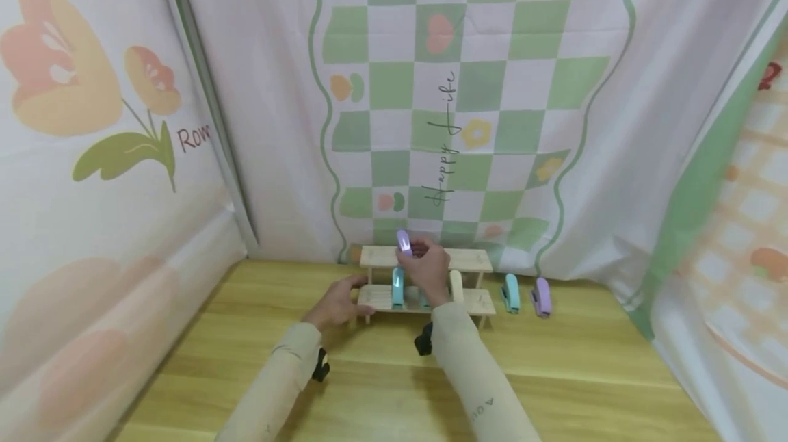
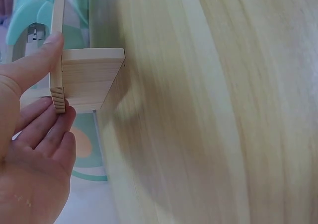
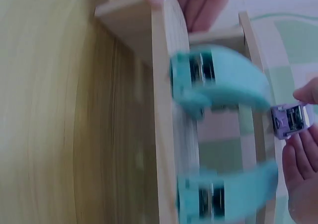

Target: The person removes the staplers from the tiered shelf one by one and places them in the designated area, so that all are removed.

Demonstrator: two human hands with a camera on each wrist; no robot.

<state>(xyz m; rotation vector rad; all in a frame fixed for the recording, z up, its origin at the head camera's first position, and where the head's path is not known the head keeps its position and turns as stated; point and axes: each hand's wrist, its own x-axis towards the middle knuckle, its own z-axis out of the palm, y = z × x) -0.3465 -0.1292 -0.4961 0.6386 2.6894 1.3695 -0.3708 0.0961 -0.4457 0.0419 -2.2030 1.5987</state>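
A: What are we seeing the right hand [image 1: 427,269] doing?
B: It is pinching a purple stapler [image 1: 403,242] between thumb and fingers, at the left part of the upper shelf [image 1: 470,261]. We are not managing to tell whether the stapler is touching the board.
A: And where are we finding the left hand [image 1: 335,302]?
B: It is clamping the left end of the lower shelf [image 1: 377,297], thumb lying on top, fingers curling underneath.
A: What else are we noticing?
B: We are counting a teal stapler [image 1: 397,288], a second teal one [image 1: 425,299] partly hiding behind the right hand, and a cream stapler [image 1: 456,286] sitting along the lower shelf. On the table [image 1: 369,394], right of the wooden rack [image 1: 480,302], another teal stapler [image 1: 510,293] and another purple one [image 1: 541,297] are sitting side by side.
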